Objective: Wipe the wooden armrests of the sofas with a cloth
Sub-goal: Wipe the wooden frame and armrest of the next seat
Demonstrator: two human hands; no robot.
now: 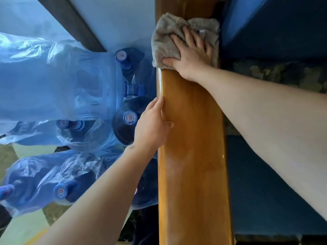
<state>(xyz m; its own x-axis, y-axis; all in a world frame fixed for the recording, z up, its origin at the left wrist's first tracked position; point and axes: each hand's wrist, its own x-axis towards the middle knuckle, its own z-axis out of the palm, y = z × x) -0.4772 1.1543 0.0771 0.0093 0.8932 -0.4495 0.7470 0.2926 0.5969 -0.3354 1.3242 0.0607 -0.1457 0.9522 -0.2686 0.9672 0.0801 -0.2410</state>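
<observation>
Right, the wooden armrest (192, 147) runs up the middle of the view, glossy orange-brown, w/ a faint hazy patch on its top about halfway along. Grey-beige cloth (164, 43) lies bunched over the far part of it, draped across the top and hanging a bit over the left edge. Right hand (191, 55) sits flat on the cloth, fingers straight and slightly spread, thumb out to the left along the cloth's near edge; it presses down, no pinching. Left hand (152, 124) rests against the armrest's left edge nearer the person, fingers held together and laid along the edge, thumb on the top surface. It holds nothing. Both forearms bare.

To the right of the armrest, dark blue sofa upholstery (274, 174), w/ a mottled olive-patterned fabric (283, 75) lying across it under the right forearm. To the left, on the floor just beside the sofa, several big blue water jugs (129, 119) w/ capped necks, most wrapped in clear plastic bags (53, 76). Pale wall (123, 18) and a dark baseboard strip (74, 22) beyond them.
</observation>
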